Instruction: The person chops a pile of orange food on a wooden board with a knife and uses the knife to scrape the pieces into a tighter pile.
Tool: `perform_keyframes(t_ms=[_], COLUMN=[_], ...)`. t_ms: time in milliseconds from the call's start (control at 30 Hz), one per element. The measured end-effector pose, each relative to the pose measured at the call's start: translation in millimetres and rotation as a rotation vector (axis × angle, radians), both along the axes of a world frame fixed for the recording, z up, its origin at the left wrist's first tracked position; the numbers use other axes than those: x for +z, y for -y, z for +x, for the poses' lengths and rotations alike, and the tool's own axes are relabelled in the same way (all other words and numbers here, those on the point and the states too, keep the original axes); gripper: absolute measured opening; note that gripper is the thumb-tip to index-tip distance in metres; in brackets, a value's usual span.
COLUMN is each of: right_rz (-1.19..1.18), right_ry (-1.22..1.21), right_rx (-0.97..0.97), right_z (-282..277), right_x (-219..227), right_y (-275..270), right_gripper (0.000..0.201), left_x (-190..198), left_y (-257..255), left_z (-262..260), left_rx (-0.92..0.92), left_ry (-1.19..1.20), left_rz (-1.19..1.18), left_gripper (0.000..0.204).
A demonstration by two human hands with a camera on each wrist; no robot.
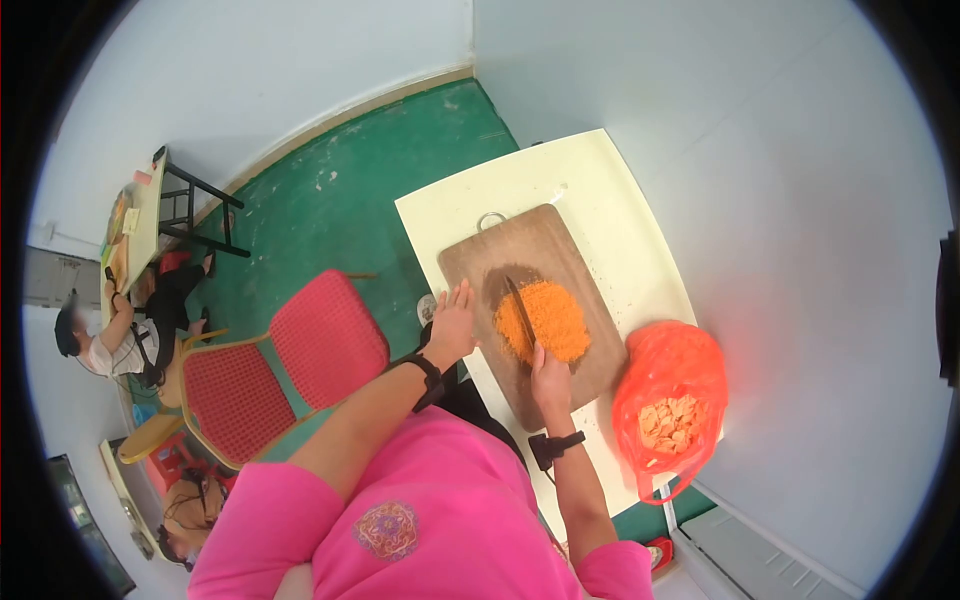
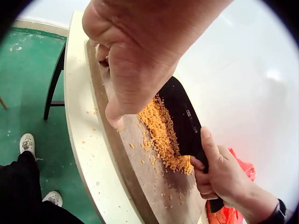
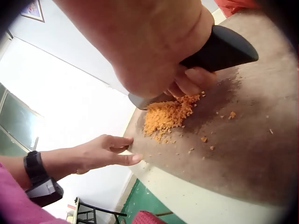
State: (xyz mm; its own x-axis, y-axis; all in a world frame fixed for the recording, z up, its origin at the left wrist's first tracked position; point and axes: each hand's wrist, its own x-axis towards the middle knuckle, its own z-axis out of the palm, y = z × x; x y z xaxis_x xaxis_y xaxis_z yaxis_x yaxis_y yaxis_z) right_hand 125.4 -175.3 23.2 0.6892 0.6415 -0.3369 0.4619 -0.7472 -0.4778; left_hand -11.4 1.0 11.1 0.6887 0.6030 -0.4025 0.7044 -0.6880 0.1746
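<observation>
My right hand (image 1: 552, 382) grips the dark handle of a kitchen knife (image 1: 521, 308). In the left wrist view the broad black blade (image 2: 180, 109) stands along a heap of finely chopped orange bits (image 2: 159, 130). The heap lies on a wooden cutting board (image 1: 470, 262) that has a metal ring at its far end. My left hand (image 1: 455, 325), fingers fairly straight, is at the board's left edge. Its thumb tip is right by the edge in the left wrist view. From the right wrist, the knife's handle (image 3: 229, 49) shows past the palm, and fingers hide part of the blade.
A red plastic bag (image 1: 672, 365) of orange pieces (image 1: 672, 424) stands right of the board on the pale table (image 1: 640, 235). A wall (image 1: 800, 250) rises beyond the bag. Left are red chairs (image 1: 330, 325) and a person (image 1: 130, 335) at another table.
</observation>
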Motion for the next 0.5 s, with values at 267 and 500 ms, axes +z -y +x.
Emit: perform_keyframes(t_ms=[267, 500], right_rz=[0.058, 0.119], right_ry=[0.022, 0.022], right_rx=[0.012, -0.024], right_z=[0, 0], right_x=[-6, -6], right_y=[-1, 4], right_gripper=[0.051, 0.048], left_x=[-6, -6], left_y=[0, 1], left_z=[0, 0], left_rx=[-0.003, -0.006], left_ry=[-0.006, -0.024], left_rz=[0.000, -0.010], left_gripper=[0.111, 0.111])
